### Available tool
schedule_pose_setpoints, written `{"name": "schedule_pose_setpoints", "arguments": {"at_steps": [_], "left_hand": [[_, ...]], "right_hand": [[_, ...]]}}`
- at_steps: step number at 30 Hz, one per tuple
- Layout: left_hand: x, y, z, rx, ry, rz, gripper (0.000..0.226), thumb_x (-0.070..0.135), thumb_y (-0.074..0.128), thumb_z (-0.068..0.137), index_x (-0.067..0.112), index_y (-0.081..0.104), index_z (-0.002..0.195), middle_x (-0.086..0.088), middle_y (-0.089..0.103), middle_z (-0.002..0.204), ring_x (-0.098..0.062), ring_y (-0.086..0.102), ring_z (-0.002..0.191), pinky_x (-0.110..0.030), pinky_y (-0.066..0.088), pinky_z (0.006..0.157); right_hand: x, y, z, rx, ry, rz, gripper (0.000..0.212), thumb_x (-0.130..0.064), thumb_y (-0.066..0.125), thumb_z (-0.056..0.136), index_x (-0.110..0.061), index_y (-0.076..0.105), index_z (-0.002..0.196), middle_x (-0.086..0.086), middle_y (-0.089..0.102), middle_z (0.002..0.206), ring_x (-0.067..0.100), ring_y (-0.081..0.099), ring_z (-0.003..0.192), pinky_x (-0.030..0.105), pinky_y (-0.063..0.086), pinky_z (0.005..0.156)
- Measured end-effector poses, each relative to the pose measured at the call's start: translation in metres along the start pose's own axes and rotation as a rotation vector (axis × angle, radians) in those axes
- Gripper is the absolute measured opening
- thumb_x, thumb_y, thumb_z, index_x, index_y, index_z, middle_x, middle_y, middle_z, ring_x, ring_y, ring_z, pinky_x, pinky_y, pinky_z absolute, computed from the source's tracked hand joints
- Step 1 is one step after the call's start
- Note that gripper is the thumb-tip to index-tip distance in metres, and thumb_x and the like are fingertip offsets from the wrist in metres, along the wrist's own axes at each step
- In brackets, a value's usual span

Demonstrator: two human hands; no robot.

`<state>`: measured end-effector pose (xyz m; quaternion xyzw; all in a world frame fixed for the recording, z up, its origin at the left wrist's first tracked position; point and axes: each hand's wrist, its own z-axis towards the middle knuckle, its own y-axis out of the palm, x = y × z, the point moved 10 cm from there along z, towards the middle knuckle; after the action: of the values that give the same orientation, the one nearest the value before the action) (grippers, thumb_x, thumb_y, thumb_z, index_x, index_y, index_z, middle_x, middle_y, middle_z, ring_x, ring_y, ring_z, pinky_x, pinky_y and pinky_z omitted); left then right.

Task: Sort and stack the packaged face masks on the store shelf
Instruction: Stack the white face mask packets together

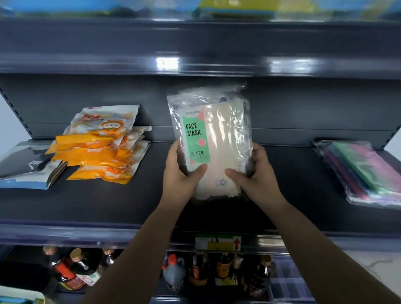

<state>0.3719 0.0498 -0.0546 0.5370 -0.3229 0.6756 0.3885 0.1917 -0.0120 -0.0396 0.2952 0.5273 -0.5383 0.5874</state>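
Above the middle of the dark shelf (286,193), the left hand (181,174) and right hand (257,177) grip a clear pack of face masks (209,140) upright, fingers curled round its lower edges. Orange packs (100,149) lie heaped at left, multicoloured packs (368,175) stacked at right.

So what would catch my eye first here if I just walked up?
Probably the clear pack labelled FACE MASK, held upright over the middle of the dark shelf by the left hand and right hand. Next, the messy pile of orange packets at the shelf's left and the stack of dark multicoloured packs at its right.
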Motion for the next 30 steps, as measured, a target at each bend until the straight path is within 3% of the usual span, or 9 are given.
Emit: {"name": "schedule_pose_setpoints", "arguments": {"at_steps": [3, 7, 10, 13, 17, 20, 24, 27, 30], "left_hand": [[0.014, 0.01, 0.0, 0.011, 0.072, 0.033, 0.082, 0.002, 0.071, 0.078, 0.019, 0.027, 0.144, -0.001, 0.044, 0.143, -0.01, 0.042, 0.132, -0.035, 0.041, 0.106], [0.011, 0.021, -0.006, -0.04, 0.08, 0.022, 0.088, 0.003, 0.074, 0.075, 0.031, 0.025, 0.143, 0.004, 0.048, 0.139, -0.009, 0.047, 0.127, -0.027, 0.047, 0.097], [0.009, 0.031, -0.012, -0.076, 0.076, -0.023, 0.085, 0.002, 0.072, 0.075, 0.042, 0.026, 0.134, 0.011, 0.054, 0.129, -0.005, 0.052, 0.121, -0.023, 0.05, 0.093], [0.016, 0.031, -0.016, -0.023, 0.114, 0.04, 0.084, 0.004, 0.072, 0.078, 0.037, 0.024, 0.139, 0.003, 0.044, 0.14, -0.012, 0.042, 0.132, -0.031, 0.044, 0.104], [0.033, 0.028, -0.015, 0.026, 0.176, 0.061, 0.088, 0.024, 0.074, 0.072, 0.064, 0.02, 0.128, -0.003, 0.039, 0.146, -0.015, 0.041, 0.134, -0.038, 0.045, 0.103], [0.031, 0.029, -0.015, 0.004, 0.138, 0.023, 0.094, 0.022, 0.077, 0.069, 0.051, 0.019, 0.137, 0.005, 0.048, 0.138, -0.004, 0.048, 0.126, -0.037, 0.044, 0.104], [0.017, 0.036, -0.022, -0.048, 0.072, 0.065, 0.094, 0.01, 0.076, 0.074, 0.033, 0.02, 0.146, 0.003, 0.045, 0.142, -0.01, 0.042, 0.131, -0.039, 0.041, 0.107], [0.019, 0.036, -0.021, -0.026, 0.076, 0.075, 0.088, 0.024, 0.075, 0.07, 0.033, 0.027, 0.144, 0.001, 0.043, 0.143, -0.013, 0.041, 0.133, -0.043, 0.045, 0.103], [0.021, 0.034, -0.018, -0.008, 0.075, 0.068, 0.084, 0.024, 0.075, 0.073, 0.036, 0.029, 0.142, 0.003, 0.044, 0.143, -0.011, 0.041, 0.132, -0.04, 0.046, 0.103]], "right_hand": [[-0.004, -0.013, 0.004, 0.018, -0.004, 0.002, 0.07, -0.001, 0.074, 0.074, -0.019, 0.034, 0.128, -0.023, 0.052, 0.108, -0.013, 0.056, 0.093, 0.004, 0.047, 0.073], [0.007, -0.013, -0.005, -0.019, 0.042, 0.011, 0.084, -0.003, 0.075, 0.073, -0.022, 0.024, 0.138, -0.01, 0.049, 0.126, -0.001, 0.051, 0.111, 0.018, 0.048, 0.091], [0.011, -0.015, -0.014, 0.006, 0.038, 0.039, 0.078, 0.001, 0.073, 0.075, -0.03, 0.025, 0.128, -0.017, 0.049, 0.117, -0.017, 0.053, 0.099, 0.006, 0.048, 0.076], [0.01, -0.017, -0.02, 0.057, 0.019, 0.047, 0.081, -0.001, 0.071, 0.077, -0.026, 0.024, 0.138, -0.007, 0.046, 0.129, 0.001, 0.05, 0.113, 0.012, 0.052, 0.078], [-0.004, -0.025, -0.015, 0.118, -0.039, 0.088, 0.086, 0.001, 0.068, 0.078, -0.023, 0.018, 0.143, -0.003, 0.037, 0.139, 0.005, 0.046, 0.118, 0.01, 0.051, 0.076], [-0.008, -0.027, -0.016, 0.108, -0.066, 0.05, 0.091, 0.0, 0.071, 0.075, -0.027, 0.017, 0.143, -0.009, 0.037, 0.139, 0.003, 0.04, 0.123, 0.006, 0.046, 0.084], [0.003, -0.021, -0.022, 0.063, -0.025, 0.042, 0.097, -0.001, 0.076, 0.071, -0.039, 0.013, 0.135, -0.011, 0.039, 0.135, 0.008, 0.039, 0.128, 0.026, 0.046, 0.099], [0.003, -0.02, -0.022, 0.083, -0.011, 0.058, 0.093, 0.0, 0.073, 0.073, -0.036, 0.015, 0.136, -0.015, 0.038, 0.132, 0.005, 0.037, 0.128, 0.019, 0.045, 0.096], [-0.001, -0.022, -0.019, 0.101, -0.023, 0.058, 0.092, 0.0, 0.072, 0.075, -0.029, 0.017, 0.142, -0.01, 0.038, 0.136, 0.005, 0.038, 0.127, 0.023, 0.044, 0.098]]}}
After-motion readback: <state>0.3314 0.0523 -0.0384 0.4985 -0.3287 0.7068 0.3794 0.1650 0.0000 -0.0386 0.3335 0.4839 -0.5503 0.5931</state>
